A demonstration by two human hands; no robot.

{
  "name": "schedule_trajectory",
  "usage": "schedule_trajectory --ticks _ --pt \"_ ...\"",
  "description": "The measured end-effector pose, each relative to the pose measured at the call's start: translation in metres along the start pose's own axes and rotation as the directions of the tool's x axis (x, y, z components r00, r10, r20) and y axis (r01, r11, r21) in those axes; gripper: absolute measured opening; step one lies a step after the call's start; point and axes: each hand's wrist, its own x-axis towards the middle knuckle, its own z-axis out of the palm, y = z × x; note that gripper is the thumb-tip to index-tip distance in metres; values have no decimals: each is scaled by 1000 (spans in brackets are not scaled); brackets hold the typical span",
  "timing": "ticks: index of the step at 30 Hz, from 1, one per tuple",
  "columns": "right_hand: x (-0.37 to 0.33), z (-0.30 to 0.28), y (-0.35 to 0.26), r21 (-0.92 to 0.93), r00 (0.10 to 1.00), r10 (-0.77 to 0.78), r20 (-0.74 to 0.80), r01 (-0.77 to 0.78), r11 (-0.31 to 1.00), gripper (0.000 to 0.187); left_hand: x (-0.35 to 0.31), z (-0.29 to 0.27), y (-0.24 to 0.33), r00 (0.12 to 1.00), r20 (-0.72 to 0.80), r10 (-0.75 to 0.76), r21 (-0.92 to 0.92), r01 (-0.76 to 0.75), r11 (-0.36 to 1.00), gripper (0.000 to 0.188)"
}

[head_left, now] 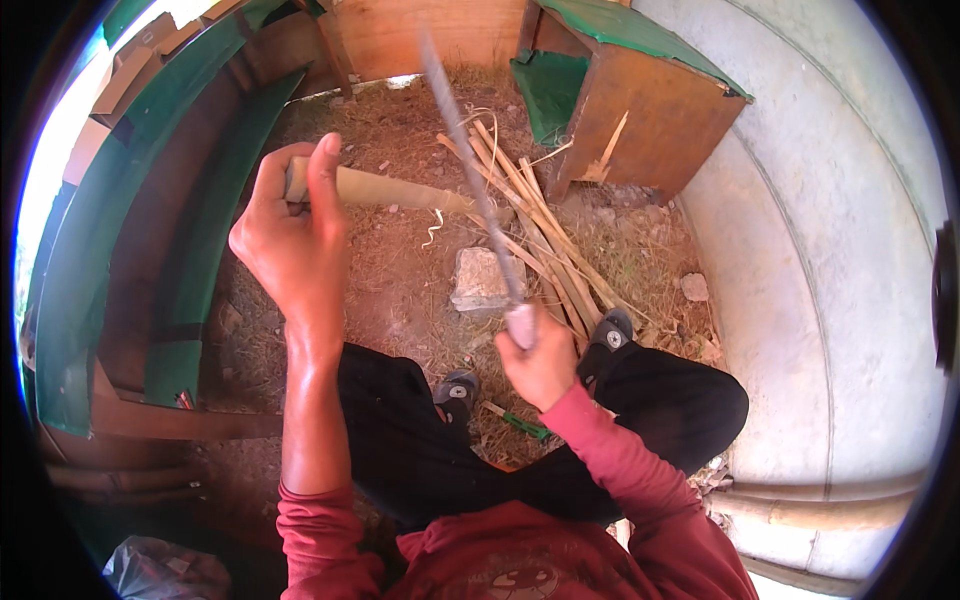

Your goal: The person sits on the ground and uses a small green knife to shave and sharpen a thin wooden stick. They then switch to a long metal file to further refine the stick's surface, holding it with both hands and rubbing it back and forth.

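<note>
My left hand [292, 225] is raised on the left, fingers wrapped round one end of a pale bamboo piece [395, 190], thumb pointing up. The bamboo stretches rightward, nearly level, and a thin curled shaving [432, 230] shows just below it. In my right hand [543, 362] is the pale handle of a machete [490, 215]. Its long blade points up and away, blurred toward the tip, and crosses in view over the right end of the bamboo. Whether blade and bamboo touch, I cannot tell.
Beyond a whitish stone block [487, 279] lies a bundle of split bamboo strips [545, 235]. A green-handled tool [520, 423] rests between my feet. Green-covered wooden shelving [215, 215] lines the left, a wooden cabinet [640, 120] stands far right, and a pale curved wall [800, 230] borders the right side.
</note>
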Motion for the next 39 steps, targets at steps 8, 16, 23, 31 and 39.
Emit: schedule_trajectory --ticks 8,16,23,31,39 --pt "9 -6 51 29 986 96 137 -101 994 23 -4 -9 -4 972 70 -223 -180 232 956 15" --pt "10 -30 -2 -61 983 -26 180 37 997 23 8 -22 -20 900 430 -67 -373 245 895 13" --pt "6 -66 25 -203 978 71 197 -30 979 23 42 -56 -60 681 617 394 -458 -97 884 11" --pt "-6 -43 -25 -25 983 -153 104 156 987 35 47 -55 -41 614 681 399 -405 -138 904 11" --pt "-21 8 92 -353 956 273 105 -221 909 25 27 -49 -36 690 661 294 -392 -17 920 14"
